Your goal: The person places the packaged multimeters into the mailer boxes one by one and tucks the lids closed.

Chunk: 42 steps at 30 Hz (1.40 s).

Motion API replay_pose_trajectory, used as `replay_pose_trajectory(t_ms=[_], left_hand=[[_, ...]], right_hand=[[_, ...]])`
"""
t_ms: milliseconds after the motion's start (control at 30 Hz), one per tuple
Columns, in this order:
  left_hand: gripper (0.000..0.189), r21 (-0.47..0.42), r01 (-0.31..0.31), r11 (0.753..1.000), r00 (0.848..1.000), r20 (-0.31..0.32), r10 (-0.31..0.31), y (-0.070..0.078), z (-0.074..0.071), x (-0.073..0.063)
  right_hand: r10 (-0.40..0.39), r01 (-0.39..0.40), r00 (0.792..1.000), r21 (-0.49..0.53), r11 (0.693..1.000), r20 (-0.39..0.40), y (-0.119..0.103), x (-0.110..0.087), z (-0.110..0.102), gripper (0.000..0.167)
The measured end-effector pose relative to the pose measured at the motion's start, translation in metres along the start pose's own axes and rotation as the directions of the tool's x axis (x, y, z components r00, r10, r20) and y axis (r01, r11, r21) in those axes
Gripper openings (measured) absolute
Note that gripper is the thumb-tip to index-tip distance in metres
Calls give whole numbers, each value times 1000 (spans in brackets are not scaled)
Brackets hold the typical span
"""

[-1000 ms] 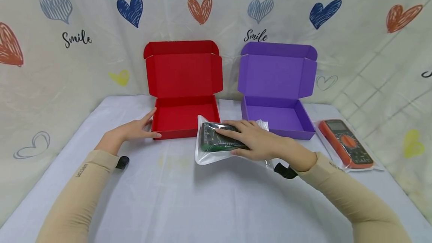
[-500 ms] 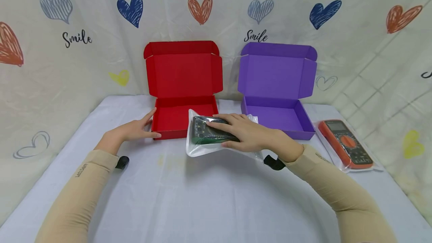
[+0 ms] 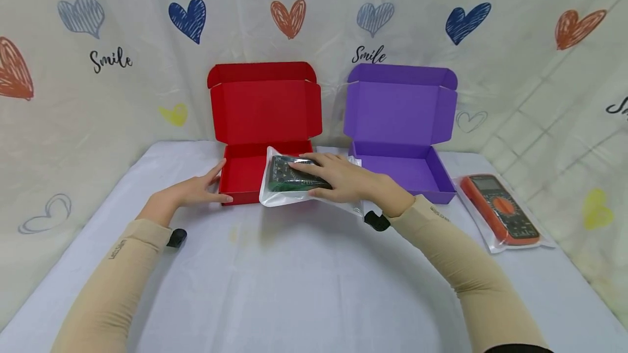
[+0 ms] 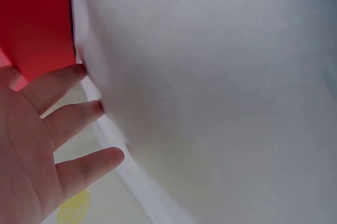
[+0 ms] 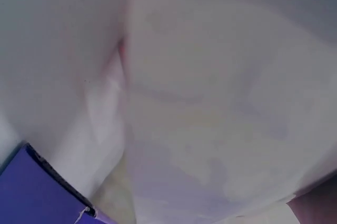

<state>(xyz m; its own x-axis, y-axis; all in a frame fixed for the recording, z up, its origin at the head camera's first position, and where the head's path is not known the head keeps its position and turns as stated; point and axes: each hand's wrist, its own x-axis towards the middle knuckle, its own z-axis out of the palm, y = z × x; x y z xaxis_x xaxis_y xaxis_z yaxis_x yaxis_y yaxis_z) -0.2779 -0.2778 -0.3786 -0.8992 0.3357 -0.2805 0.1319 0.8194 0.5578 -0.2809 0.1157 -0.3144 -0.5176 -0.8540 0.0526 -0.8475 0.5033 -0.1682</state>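
Observation:
In the head view my right hand (image 3: 345,178) grips a dark multimeter with a green edge (image 3: 294,177) from above. The multimeter is sealed in a clear and white plastic bag (image 3: 269,196), held over the front right part of the open red box (image 3: 265,110). My left hand (image 3: 193,190) rests at that box's left front corner, thumb by the front wall. Its fingers are spread and mostly straight in the left wrist view, beside the red wall (image 4: 37,29). The pale bag underside (image 5: 210,103) fills most of the right wrist view, hiding the right fingers.
An open purple box (image 3: 398,113) stands to the right of the red one. Farther right, an orange multimeter (image 3: 502,208) lies in its own plastic bag near the table's right edge. White cloth (image 3: 294,287) covers the table, and a printed curtain hangs behind.
My right hand has carried the bagged multimeter left and farther away, from in front of the gap between the boxes to over the red box's front edge. The left hand stays put.

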Motion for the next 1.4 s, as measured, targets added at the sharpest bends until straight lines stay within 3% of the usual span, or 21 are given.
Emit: replay_pose_trajectory(t_ms=[300, 533, 1400], left_hand=[[117, -22, 3, 1000, 1000, -1, -3, -2, -1, -2], [117, -17, 0, 1000, 1000, -8, -1, -2, -2, -1], [117, -61, 26, 998, 1000, 17, -25, 2, -2, 0]], right_hand=[[33, -30, 998, -72, 997, 50, 1, 27, 3, 72], [18, -16, 1000, -84, 996, 23, 6, 49, 1, 72], [119, -117, 990, -25, 993, 75, 16, 107, 17, 78]])
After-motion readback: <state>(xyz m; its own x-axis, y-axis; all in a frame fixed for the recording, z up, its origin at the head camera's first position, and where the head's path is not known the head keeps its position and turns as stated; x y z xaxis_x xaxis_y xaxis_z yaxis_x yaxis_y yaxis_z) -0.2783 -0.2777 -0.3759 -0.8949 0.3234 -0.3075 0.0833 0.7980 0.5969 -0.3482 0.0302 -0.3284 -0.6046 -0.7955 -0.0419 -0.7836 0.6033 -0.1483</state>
